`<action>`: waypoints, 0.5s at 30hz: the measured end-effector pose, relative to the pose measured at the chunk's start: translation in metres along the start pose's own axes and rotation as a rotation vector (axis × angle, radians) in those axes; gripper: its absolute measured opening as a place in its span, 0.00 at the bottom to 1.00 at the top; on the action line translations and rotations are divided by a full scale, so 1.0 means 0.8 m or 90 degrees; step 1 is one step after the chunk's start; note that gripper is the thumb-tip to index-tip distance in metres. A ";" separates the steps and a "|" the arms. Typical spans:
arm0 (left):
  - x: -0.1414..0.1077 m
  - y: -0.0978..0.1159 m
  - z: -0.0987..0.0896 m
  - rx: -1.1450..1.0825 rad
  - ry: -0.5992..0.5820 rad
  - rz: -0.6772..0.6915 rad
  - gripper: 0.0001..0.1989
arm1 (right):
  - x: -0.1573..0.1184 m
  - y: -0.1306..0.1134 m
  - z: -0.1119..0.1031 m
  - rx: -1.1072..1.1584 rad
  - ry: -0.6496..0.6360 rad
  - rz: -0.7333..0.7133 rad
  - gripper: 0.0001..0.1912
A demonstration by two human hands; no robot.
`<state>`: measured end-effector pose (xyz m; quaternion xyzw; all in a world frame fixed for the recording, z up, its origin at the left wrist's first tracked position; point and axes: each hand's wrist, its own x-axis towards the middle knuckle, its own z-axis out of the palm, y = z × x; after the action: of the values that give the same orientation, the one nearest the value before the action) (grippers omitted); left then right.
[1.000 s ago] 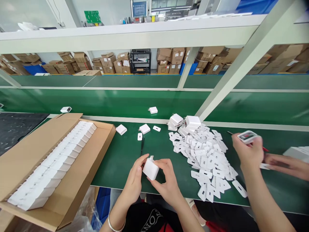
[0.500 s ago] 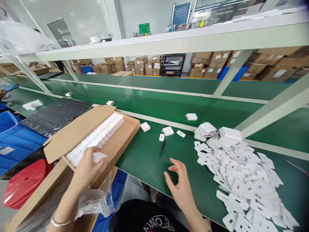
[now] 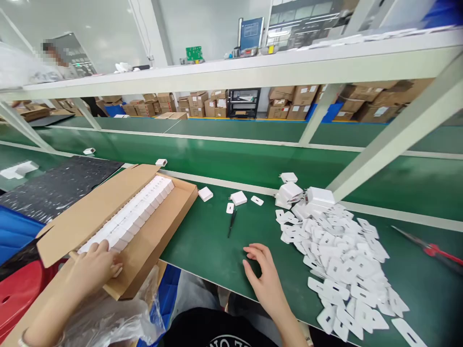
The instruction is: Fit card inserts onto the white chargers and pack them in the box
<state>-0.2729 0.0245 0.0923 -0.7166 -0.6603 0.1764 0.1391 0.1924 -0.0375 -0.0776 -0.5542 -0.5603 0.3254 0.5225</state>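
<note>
On the green surface [image 3: 202, 243], the carton [image 3: 164, 226] at 8 o'clock looks part-packed: one row of white chargers [image 3: 134, 216] set in, others loose outside it.
The row's long axis runs from 8 to 2 o'clock. Between 5 and 6 o'clock, the right hand [image 3: 265, 279] holds nothing, fingers parted; the left hand [image 3: 94, 267] curls over the row's near end, its grip hidden, so I cannot tell. One loose charger [image 3: 239, 197] points its prongs to 9 o'clock.
</note>
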 end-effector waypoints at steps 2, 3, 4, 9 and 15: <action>0.014 0.000 -0.004 0.006 0.013 0.007 0.17 | -0.002 0.003 -0.009 -0.018 0.029 0.009 0.13; 0.024 0.008 -0.014 0.005 0.030 0.007 0.18 | -0.002 0.005 -0.014 -0.026 0.052 0.017 0.12; 0.036 0.022 -0.028 0.000 0.056 0.005 0.19 | -0.003 0.008 -0.019 -0.030 0.078 0.026 0.12; 0.109 0.180 -0.131 -0.144 0.229 0.159 0.24 | -0.003 0.016 -0.035 0.012 0.161 0.054 0.13; 0.201 0.434 -0.190 -0.477 0.256 0.498 0.40 | 0.000 0.014 -0.037 0.044 0.155 0.051 0.13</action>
<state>0.1159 0.1585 0.0679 -0.9272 -0.3245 -0.1707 -0.0767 0.2234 -0.0421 -0.0815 -0.5931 -0.4584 0.2958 0.5921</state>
